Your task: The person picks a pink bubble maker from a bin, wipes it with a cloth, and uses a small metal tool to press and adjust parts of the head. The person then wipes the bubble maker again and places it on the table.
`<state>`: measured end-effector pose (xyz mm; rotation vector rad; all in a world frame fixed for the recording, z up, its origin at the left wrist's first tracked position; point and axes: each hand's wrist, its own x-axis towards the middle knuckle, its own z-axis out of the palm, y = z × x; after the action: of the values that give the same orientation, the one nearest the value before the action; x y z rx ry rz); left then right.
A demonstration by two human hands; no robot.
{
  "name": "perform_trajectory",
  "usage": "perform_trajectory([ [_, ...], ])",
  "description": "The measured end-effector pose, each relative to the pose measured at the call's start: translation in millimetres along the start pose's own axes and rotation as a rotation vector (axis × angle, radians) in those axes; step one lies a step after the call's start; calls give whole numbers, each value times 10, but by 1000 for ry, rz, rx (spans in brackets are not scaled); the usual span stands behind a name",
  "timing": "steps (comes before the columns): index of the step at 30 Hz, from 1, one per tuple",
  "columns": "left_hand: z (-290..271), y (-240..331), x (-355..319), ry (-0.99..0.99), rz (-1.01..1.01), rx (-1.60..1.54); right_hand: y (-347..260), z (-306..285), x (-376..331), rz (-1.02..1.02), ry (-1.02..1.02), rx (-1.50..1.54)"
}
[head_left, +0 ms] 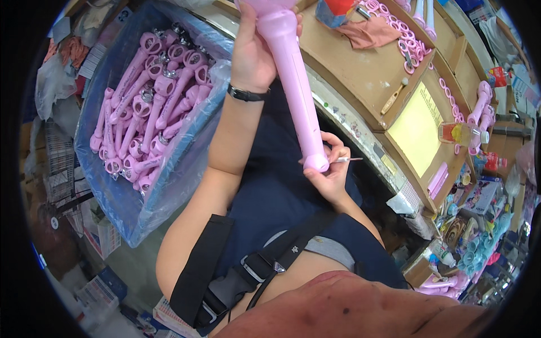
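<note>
Item: pink plastic wand handle (293,73), long, held upright over the lap, clear of the surface (360,73)
Left hand (252,53): wrapped round the upper shaft, just below the head; grip full
Right hand (329,169): at the bottom end, pinching a thin tool (345,160) whose tip sits at the base rim
Handling: left hand best kept steady; tool best worked in short light strokes; pressure low, to spare the plastic
Nearby: blue-lined bin (121,186) of matching pink handles (149,107), beside the left forearm

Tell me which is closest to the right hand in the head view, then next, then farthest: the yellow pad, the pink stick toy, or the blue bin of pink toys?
From the right hand:
1. Pink stick toy, touching it.
2. Yellow pad, on the bench to the right.
3. Blue bin, far left.
</note>
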<state>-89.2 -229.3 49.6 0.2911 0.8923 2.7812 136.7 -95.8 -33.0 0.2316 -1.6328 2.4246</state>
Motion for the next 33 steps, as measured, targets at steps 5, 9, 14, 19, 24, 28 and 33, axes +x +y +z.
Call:
perform_trajectory([
  [5, -149, 111, 88, -169, -180, -219, -59, -1, -17, 87, 136, 203],
  [9, -146, 61, 42, -284, -172, -328, -150, -33, 49, 284, 107, 586],
  [14, -112, -14, -66, -165, -143, -271, -241, -16, 143, 652, 39, 802],
  [19, -164, -105, -70, -314, -215, -418, -242, 74, 236, 677, -19, 579],
  [24, -290, -171, -4, -179, -280, -486, -238, 95, 371, 953, -142, 987],
  [28, -394, 13, 114, -25, -253, -497, -313, 88, 480, 881, 14, 652],
  [33, -455, 274, 131, 257, -27, -365, -463, -284, 847, 158, 213, -953],
])
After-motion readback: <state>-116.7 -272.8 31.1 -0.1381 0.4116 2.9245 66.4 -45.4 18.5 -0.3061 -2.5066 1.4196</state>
